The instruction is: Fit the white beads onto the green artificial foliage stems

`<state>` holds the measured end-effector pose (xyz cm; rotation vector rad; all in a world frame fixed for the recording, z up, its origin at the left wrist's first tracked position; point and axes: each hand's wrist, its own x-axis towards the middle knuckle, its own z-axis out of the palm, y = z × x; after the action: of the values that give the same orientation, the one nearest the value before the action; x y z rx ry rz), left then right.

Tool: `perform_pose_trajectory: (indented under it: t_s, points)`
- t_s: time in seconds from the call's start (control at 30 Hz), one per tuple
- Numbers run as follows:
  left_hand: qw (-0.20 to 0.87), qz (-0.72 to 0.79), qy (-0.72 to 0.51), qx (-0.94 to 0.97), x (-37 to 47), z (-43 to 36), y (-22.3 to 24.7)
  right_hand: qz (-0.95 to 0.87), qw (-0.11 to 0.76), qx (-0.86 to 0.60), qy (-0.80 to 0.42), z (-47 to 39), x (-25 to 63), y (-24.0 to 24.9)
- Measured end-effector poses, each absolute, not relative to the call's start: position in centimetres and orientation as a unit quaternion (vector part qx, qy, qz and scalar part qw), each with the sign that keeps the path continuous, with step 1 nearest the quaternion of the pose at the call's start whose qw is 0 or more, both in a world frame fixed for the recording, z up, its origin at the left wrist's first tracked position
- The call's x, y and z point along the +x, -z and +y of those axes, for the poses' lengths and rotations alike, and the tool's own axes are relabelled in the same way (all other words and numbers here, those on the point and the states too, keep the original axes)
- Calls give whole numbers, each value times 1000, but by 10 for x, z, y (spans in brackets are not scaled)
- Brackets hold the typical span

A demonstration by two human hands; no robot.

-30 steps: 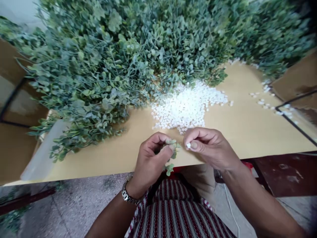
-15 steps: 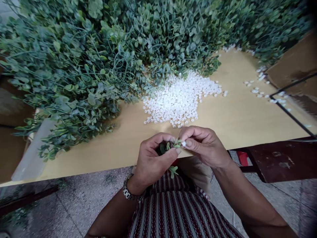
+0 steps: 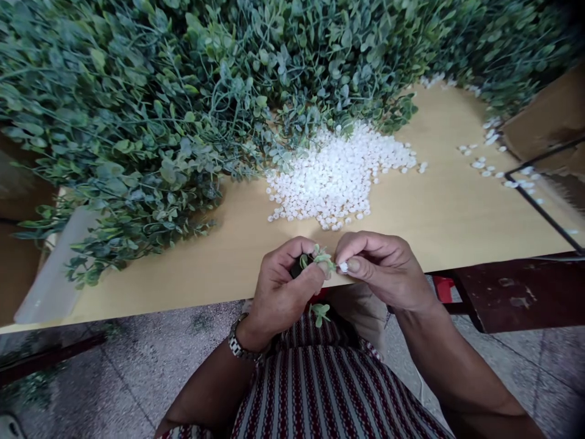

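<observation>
Closed around a leafy green sprig [image 3: 322, 258] is my left hand [image 3: 287, 286], its thumb and forefinger pinching the stem near the tip. A lower leaf cluster [image 3: 320, 313] hangs beneath the palm. My right hand [image 3: 384, 268] pinches a small white bead-like piece [image 3: 343, 267] between thumb and forefinger, close to the sprig's end. Whether the piece touches the stem cannot be made out. Just beyond both hands, a heap of the same white pieces [image 3: 329, 183] lies on the table [image 3: 242, 262].
Dense green artificial foliage [image 3: 183, 110] is piled along the back and left. Loose white pieces [image 3: 482, 164] lie at the right, near a torn cardboard box [image 3: 548, 116] and a thin black bar [image 3: 543, 210]. A dark red bench [image 3: 516, 292] stands below the table's right edge.
My right hand and the white piece have shifted slightly right, a little away from my left fingers. The sprig's leaves have turned between the left fingertips. The view has moved slightly.
</observation>
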<state>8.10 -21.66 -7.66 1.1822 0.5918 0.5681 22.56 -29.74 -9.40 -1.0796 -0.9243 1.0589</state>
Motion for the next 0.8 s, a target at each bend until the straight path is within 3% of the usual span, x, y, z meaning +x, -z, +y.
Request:
perform_pose_trajectory:
  t_s: [0.47,0.8]
  points:
    - [675,288,-321,598,86,-224,75,-400,643,-465,-458,-299,225,102]
    - [713,258,-314,572,85,-223,75,-421,632,-472,-447,-300,225,103]
